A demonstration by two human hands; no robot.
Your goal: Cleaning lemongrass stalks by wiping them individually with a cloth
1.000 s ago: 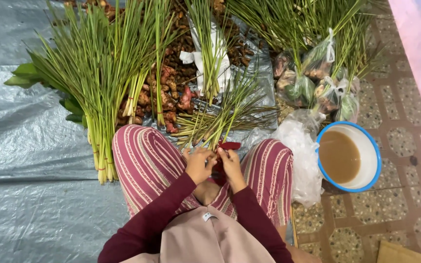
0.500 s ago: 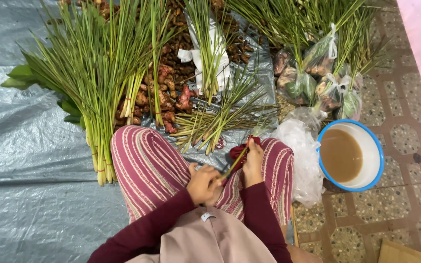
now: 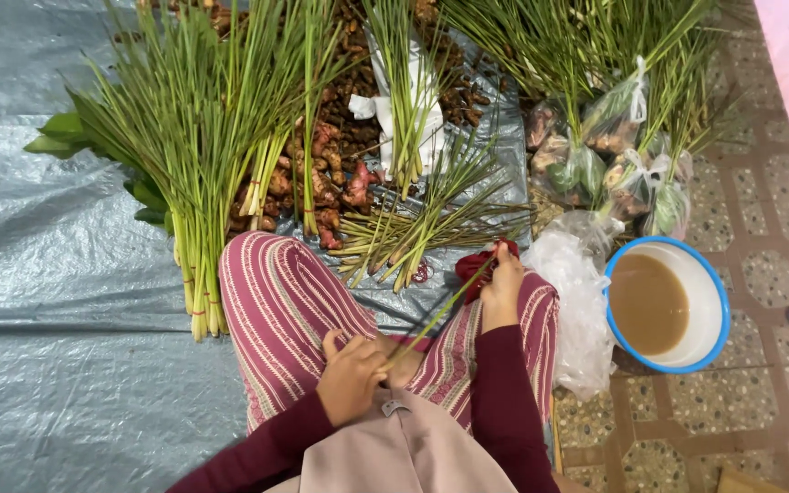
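- Left hand (image 3: 351,372): closed around near end of long thin green stalk (image 3: 440,310), at lap.
- Stalk: axis runs diagonally up-right, away from the lap.
- Right hand (image 3: 502,290): pinching stalk's far end, beside red band bundle (image 3: 477,265).
- Beyond: cut lemongrass bunch (image 3: 413,233) on grey tarp (image 3: 57,274).

A: What covers the ground?

B: A grey plastic sheet (image 3: 66,274) spreads left of and beyond the hands; patterned floor tiles (image 3: 769,228) show to the right of them.

A: And on the sheet?

B: A tied lemongrass bundle (image 3: 195,183) beyond the left hand (image 3: 351,376), loose stalks (image 3: 413,233) beyond the right hand (image 3: 501,288), brown roots (image 3: 340,155) farther off. On the tiles, right of the right hand, a blue-rimmed bowl (image 3: 710,292) and filled clear bags (image 3: 614,146)
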